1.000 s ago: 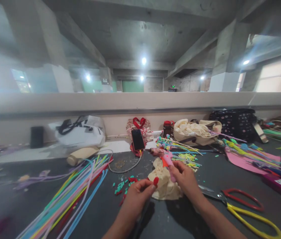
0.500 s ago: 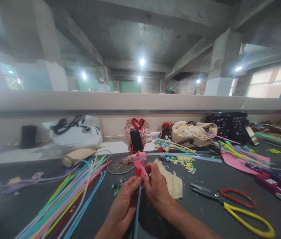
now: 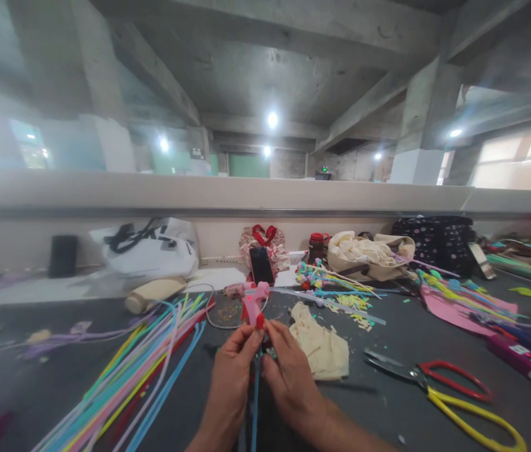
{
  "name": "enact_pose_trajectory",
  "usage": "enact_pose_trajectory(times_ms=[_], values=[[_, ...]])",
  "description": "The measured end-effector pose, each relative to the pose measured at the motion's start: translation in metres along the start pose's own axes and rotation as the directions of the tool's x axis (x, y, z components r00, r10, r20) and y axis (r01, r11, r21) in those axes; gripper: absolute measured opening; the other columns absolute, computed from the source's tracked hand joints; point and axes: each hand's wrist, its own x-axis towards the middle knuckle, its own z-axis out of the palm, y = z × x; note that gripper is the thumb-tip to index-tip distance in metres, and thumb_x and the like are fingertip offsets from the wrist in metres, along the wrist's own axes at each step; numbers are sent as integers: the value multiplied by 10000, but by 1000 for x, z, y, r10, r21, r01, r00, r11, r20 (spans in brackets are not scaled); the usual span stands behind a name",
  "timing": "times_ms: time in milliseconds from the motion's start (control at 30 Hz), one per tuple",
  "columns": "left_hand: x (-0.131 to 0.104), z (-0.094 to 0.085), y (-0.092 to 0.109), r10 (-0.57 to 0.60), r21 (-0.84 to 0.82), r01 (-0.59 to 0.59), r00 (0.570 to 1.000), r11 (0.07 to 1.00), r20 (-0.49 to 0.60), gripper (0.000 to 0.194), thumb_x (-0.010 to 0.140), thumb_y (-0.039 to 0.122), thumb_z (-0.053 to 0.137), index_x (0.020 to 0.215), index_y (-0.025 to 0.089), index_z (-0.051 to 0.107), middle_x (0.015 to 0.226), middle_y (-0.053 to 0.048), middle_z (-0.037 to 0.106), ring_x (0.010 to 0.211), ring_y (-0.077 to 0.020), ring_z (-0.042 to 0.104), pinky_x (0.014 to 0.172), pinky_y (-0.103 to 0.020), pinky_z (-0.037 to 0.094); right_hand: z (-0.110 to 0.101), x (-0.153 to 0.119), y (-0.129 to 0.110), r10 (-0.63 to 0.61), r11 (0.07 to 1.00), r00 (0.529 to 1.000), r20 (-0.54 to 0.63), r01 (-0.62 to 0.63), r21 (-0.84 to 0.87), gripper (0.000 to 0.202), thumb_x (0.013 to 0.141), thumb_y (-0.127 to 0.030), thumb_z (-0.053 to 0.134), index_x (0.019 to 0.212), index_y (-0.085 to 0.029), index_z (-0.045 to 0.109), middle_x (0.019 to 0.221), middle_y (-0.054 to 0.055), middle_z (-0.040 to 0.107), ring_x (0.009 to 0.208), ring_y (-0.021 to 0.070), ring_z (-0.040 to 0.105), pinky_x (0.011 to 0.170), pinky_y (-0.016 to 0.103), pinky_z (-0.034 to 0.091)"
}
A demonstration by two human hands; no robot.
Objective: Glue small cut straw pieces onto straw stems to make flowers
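Observation:
My left hand (image 3: 232, 370) and my right hand (image 3: 289, 370) meet at the front middle of the table, their fingertips closed in a pinch. Between them runs a blue fuzzy pipe cleaner (image 3: 257, 402), hanging down toward me. At its top, a small red piece (image 3: 260, 321) shows between the fingertips; its exact kind is too small to tell. Just beyond the fingers stands a pink glue gun (image 3: 253, 304), its nozzle to the left, with a clear glue stick out of its back. Neither hand grips it.
Bundled colourful pipe cleaners (image 3: 138, 370) lie at left. Right are a cream cloth (image 3: 322, 348), scissors (image 3: 416, 375) with red and yellow handles, and small yellow cut pieces (image 3: 354, 304). A phone (image 3: 262, 266) leans at the back near a white bag (image 3: 152, 248).
My right hand has let go of the glue gun and dropped slightly to the pipe cleaner's tip beside my left fingers. The glue gun now stands a little farther left.

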Motion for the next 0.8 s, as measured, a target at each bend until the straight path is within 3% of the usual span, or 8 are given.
enact_pose_trajectory(times_ms=[133, 200, 300, 367, 500, 600, 700, 800], values=[[0, -4, 3, 105, 226, -108, 994, 968, 25, 185, 587, 324, 660, 676, 162, 664, 738, -6, 651, 718, -161, 573, 675, -228, 437, -5, 4, 1, 70, 970, 997, 20, -73, 234, 373, 774, -163, 444, 1134, -225, 519, 1114, 43, 550, 1051, 168, 486, 911, 283, 388], [-1, -4, 5, 143, 286, -151, 988, 946, 50, 182, 606, 334, 643, 668, 164, 668, 796, -21, 658, 766, -183, 580, 708, -249, 436, -9, 7, 0, 174, 912, 982, 72, -189, 363, 286, 791, -218, 453, 1046, -231, 581, 1000, 34, 595, 914, 164, 552, 793, 272, 448], [-5, 0, 8, 182, 340, -201, 979, 919, 87, 159, 633, 323, 617, 623, 173, 669, 858, -30, 661, 827, -200, 575, 760, -267, 421, -14, 11, -2, 422, 713, 887, 188, -453, 535, 236, 788, -319, 487, 949, -206, 618, 788, 19, 618, 650, 133, 569, 520, 208, 433], [-8, 3, 9, 183, 331, -208, 977, 921, 106, 155, 639, 315, 611, 600, 175, 665, 868, -30, 660, 832, -201, 570, 764, -267, 419, -15, 13, -1, 506, 579, 829, 238, -531, 618, 259, 745, -363, 552, 919, -187, 627, 759, 22, 622, 638, 133, 561, 460, 181, 378], [-14, 10, 5, 78, 221, -101, 991, 970, 111, 192, 637, 355, 621, 686, 174, 662, 743, -16, 649, 728, -176, 561, 657, -242, 427, -15, 16, 3, 521, 336, 786, 332, -547, 767, 335, 727, -459, 548, 862, -171, 653, 853, 63, 640, 794, 175, 565, 560, 213, 413], [-17, 14, -1, 21, 145, -45, 987, 988, 161, 192, 625, 349, 644, 672, 163, 651, 638, 6, 608, 632, -135, 520, 614, -214, 400, -16, 19, 6, 520, 179, 754, 402, -556, 811, 386, 693, -503, 563, 802, -144, 655, 764, 69, 650, 704, 174, 577, 594, 244, 422], [-19, 18, -7, -2, 86, -18, 975, 996, 223, 159, 641, 313, 645, 641, 153, 644, 646, 6, 602, 638, -119, 499, 641, -205, 384, -18, 22, 7, 500, 113, 740, 450, -571, 813, 424, 675, -481, 589, 876, -112, 642, 721, 72, 654, 644, 179, 582, 617, 278, 425], [-20, 21, -10, -46, 4, 47, 969, 999, 243, 147, 664, 289, 633, 628, 146, 632, 673, -4, 605, 657, -118, 508, 652, -209, 388, -19, 24, 9, 528, 132, 745, 408, -547, 827, 425, 616, -391, 661, 946, -124, 628, 809, 75, 664, 674, 181, 589, 621, 277, 430]])
